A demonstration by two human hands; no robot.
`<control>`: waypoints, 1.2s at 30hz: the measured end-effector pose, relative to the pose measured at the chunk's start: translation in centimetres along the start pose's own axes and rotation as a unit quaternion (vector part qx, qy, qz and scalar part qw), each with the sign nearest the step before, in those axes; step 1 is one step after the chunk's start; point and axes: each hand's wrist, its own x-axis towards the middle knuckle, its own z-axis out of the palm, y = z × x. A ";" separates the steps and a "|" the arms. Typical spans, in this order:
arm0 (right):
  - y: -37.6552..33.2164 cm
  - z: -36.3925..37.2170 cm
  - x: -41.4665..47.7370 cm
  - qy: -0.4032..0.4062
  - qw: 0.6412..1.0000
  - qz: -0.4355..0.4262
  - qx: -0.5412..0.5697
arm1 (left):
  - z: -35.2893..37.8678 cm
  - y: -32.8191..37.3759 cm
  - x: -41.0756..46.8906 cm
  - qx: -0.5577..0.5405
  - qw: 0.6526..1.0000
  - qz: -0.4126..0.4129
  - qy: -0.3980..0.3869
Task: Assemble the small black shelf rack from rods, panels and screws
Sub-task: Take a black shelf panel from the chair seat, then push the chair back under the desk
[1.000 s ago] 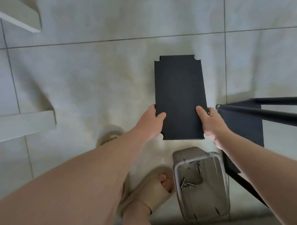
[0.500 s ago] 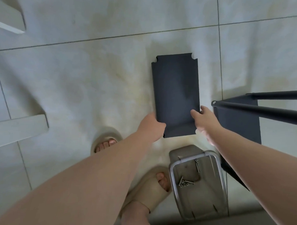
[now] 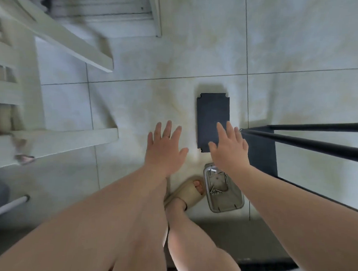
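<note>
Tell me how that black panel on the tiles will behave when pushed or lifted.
The black panel looks thin and flat: probably stiff and light. Flush on smooth floor tiles, it should slide readily but need an edge pried up.

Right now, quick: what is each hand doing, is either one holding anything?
Left hand: open, fingers spread, holding nothing.
Right hand: open, fingers spread, in front of the black panel, gripping nothing.
</note>
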 end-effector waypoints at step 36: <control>-28.8 -41.6 -42.1 0.284 0.781 -0.509 -0.225 | -43.1 -4.3 -46.4 -0.075 0.867 -0.050 0.490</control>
